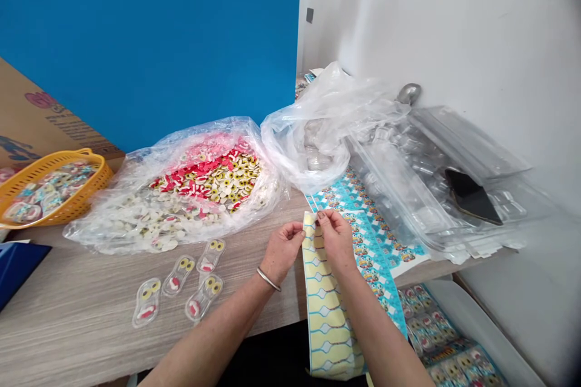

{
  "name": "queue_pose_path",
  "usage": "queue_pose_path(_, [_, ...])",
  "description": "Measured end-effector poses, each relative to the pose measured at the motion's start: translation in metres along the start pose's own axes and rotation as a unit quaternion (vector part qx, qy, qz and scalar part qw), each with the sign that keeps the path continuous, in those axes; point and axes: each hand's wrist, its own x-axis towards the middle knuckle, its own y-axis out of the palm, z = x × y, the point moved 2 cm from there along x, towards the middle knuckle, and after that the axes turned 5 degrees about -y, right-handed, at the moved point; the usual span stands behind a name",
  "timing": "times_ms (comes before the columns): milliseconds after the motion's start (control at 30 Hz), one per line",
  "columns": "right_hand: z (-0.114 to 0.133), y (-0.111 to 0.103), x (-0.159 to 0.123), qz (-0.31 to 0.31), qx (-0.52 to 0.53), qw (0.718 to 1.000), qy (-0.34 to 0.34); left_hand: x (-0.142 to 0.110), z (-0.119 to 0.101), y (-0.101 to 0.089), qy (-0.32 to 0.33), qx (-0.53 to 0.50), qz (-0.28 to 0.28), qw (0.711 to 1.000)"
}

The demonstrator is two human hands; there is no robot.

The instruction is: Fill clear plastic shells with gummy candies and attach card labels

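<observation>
My left hand [282, 252] and my right hand [336, 239] both pinch the top end of a long yellow printed strip of packaging film [325, 308], which hangs down over the table's front edge. A metal bangle [268, 279] circles my left wrist. Under my right hand lies a blue printed film sheet [376, 246]. To the left of my left hand, several clear sealed packets of eye-shaped gummy sweets [204, 297] lie on the wood-grain table [82, 290].
A clear bag of loose gummy sweets [205, 184] lies left of centre, with a yellow basket of packets [49, 188] beyond it. To the right are a crumpled plastic bag [313, 133], stacked clear plastic trays [422, 163] and a black object [472, 196]. Below the table edge, a box holds printed packets [438, 335].
</observation>
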Motion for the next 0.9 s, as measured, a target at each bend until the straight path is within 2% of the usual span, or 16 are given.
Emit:
queue_pose_path(133, [-0.006,-0.019,0.018,-0.111,0.148,0.982,0.042,0.011,0.008,-0.022,-0.008,0.107,-0.088,0.990])
queue_pose_path(233, [0.000,-0.035,0.027,-0.137,0.185,0.972,0.044,0.018,0.008,-0.032,0.006,0.193,-0.134,0.972])
queue_pose_path(333, [0.021,-0.042,0.026,-0.151,0.223,0.963,0.034,0.022,0.004,-0.030,0.022,0.250,-0.139,0.958])
queue_pose_path(433, [0.050,-0.035,0.014,-0.174,0.226,0.958,-0.038,0.019,-0.008,-0.024,0.044,0.279,-0.138,0.949])
queue_pose_path(500, [0.064,-0.022,-0.001,-0.187,0.156,0.963,-0.112,0.008,-0.021,-0.021,0.082,0.260,-0.126,0.954])
queue_pose_path(533, [0.066,-0.014,-0.010,-0.182,0.095,0.968,-0.148,0.000,-0.028,-0.021,0.093,0.223,-0.104,0.965])
queue_pose_path(567, [0.066,-0.005,-0.020,-0.165,0.026,0.969,-0.183,-0.009,-0.034,-0.021,0.087,0.157,-0.070,0.981])
queue_pose_path(600, [0.064,0.005,-0.031,-0.137,-0.045,0.966,-0.216,-0.020,-0.038,-0.021,0.059,0.063,-0.027,0.996])
queue_pose_path(633, [0.059,0.014,-0.043,-0.095,-0.108,0.957,-0.251,-0.031,-0.042,-0.022,0.012,-0.051,0.017,0.998])
queue_pose_path(667, [0.053,0.023,-0.055,-0.046,-0.157,0.944,-0.288,-0.043,-0.044,-0.024,-0.043,-0.167,0.049,0.984])
queue_pose_path(700, [0.047,0.031,-0.066,0.004,-0.192,0.925,-0.327,-0.054,-0.045,-0.028,-0.089,-0.268,0.064,0.957])
queue_pose_path(767, [0.036,0.047,-0.088,0.102,-0.231,0.884,-0.392,-0.072,-0.043,-0.043,-0.135,-0.394,0.046,0.908])
queue_pose_path(833, [0.029,0.062,-0.106,0.205,-0.246,0.848,-0.423,-0.085,-0.036,-0.070,-0.142,-0.428,-0.009,0.892])
queue_pose_path(900, [0.024,0.077,-0.119,0.292,-0.250,0.824,-0.416,-0.094,-0.026,-0.109,-0.134,-0.428,-0.081,0.890])
